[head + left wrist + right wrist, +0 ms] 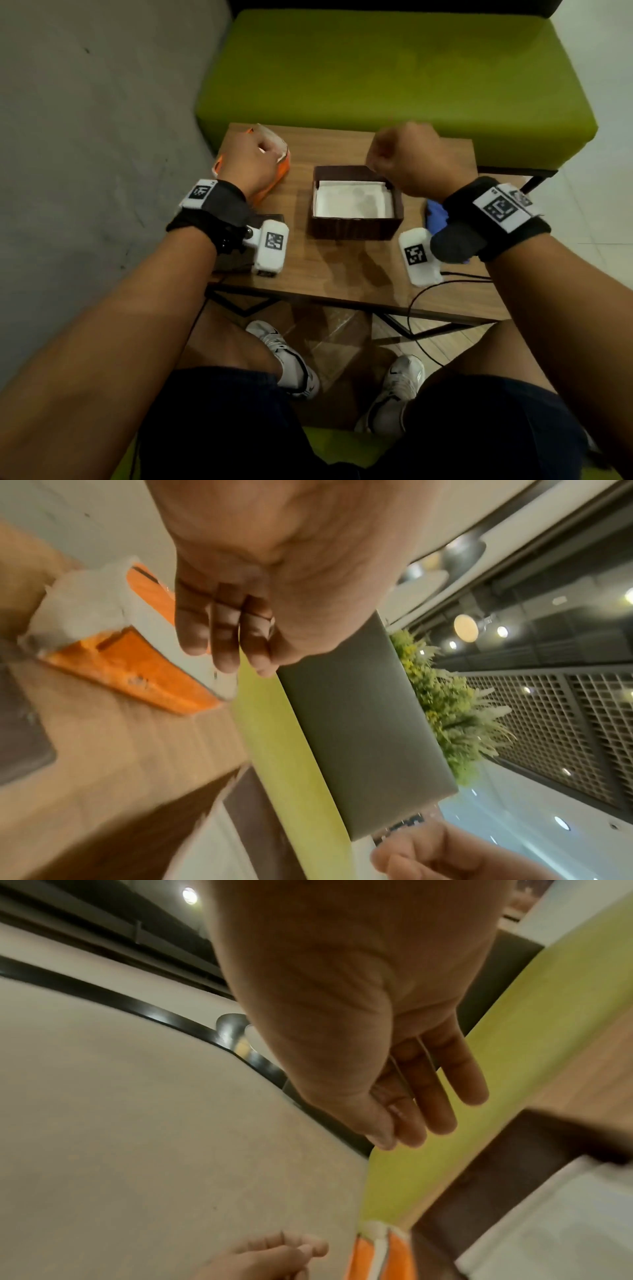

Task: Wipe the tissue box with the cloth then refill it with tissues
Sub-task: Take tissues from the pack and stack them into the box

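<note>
The dark brown tissue box (356, 226) stands open mid-table with white tissues (352, 202) lying flat inside; its wall (479, 1185) also shows in the right wrist view. My right hand (407, 157) hovers over the box's far right corner, fingers (431, 1096) relaxed and empty. My left hand (253, 154) hangs above the orange tissue packet (274, 180) at the table's far left. Its fingers (222, 631) are loosely curled and hold nothing. White tissues (78, 604) stick up out of the torn packet (137, 666). The blue cloth (436, 212) lies right of the box, partly hidden by my right wrist.
A dark flat lid-like piece (229, 262) lies under my left wrist on the small wooden table (342, 274). A green sofa seat (376, 85) runs behind the table, a grey wall on the left. A black cable (428, 291) hangs off the front right edge.
</note>
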Demonstrator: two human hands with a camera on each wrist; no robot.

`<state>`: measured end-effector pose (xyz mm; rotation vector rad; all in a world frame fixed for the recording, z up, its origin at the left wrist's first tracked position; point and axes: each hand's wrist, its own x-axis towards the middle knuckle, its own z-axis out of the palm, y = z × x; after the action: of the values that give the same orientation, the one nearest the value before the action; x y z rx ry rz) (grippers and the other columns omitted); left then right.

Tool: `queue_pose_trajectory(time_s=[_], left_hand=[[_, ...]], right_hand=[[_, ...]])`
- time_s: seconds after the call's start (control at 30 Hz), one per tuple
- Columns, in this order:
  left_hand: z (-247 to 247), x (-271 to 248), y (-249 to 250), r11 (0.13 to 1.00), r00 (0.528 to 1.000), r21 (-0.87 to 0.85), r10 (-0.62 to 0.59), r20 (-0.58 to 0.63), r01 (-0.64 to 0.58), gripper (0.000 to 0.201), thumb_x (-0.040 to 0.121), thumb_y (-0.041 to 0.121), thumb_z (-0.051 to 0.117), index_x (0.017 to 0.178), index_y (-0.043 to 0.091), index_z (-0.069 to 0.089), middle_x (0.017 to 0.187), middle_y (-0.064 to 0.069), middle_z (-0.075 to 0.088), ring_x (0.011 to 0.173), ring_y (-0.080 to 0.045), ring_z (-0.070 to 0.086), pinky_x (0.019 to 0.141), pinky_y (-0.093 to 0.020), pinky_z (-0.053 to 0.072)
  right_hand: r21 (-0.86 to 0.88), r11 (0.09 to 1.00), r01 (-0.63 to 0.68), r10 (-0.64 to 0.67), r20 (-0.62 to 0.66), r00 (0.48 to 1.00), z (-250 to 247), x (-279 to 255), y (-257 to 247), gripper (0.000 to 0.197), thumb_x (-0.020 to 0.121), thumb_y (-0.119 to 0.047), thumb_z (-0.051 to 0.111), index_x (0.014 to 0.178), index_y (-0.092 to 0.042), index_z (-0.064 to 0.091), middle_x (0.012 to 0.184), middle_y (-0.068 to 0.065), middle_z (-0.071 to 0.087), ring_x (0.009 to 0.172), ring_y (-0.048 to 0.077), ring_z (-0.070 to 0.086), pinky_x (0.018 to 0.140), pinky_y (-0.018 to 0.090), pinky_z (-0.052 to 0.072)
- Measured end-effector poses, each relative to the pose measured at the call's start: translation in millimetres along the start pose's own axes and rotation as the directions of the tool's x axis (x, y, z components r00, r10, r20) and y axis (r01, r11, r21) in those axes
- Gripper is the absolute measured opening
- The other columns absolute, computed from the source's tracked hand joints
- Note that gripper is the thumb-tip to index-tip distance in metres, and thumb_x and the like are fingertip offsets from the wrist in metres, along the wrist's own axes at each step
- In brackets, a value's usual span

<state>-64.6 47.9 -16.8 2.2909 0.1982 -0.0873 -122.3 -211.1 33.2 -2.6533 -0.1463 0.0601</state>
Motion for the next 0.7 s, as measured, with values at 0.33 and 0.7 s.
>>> queue_pose_trajectory(time_s=[0.33,0.7], left_hand=[[-36,74,-30,0.814,0.969,0.58,-0.16,0.189,0.021,0.04,0.1,0.015,0.072,0.137,0.002,0.064,0.14,-0.02,0.066,0.128,-0.038,0.065,0.1,-0.044,0.053],[-20,116,-60,0.684,0.968,0.72,-0.085,0.236,-0.116,0.036,0.097,0.039,0.076,0.123,0.016,0.067,0.133,-0.017,0.068,0.128,-0.042,0.06,0.105,-0.048,0.045]], right_hand=[[0.055,0.961,0.273,-0.277,0.253,0.927,65,109,-110,0.018,0.102,-0.015,0.06,0.107,-0.013,0.077,0.105,0.005,0.077,0.096,0.024,0.07,0.08,0.031,0.053],[-0.219,0.938,0.268,-0.145,0.452,0.88,140,168,-110,0.056,0.095,-0.021,0.075,0.143,-0.009,0.049,0.141,0.018,0.059,0.127,0.037,0.059,0.101,0.043,0.049]])
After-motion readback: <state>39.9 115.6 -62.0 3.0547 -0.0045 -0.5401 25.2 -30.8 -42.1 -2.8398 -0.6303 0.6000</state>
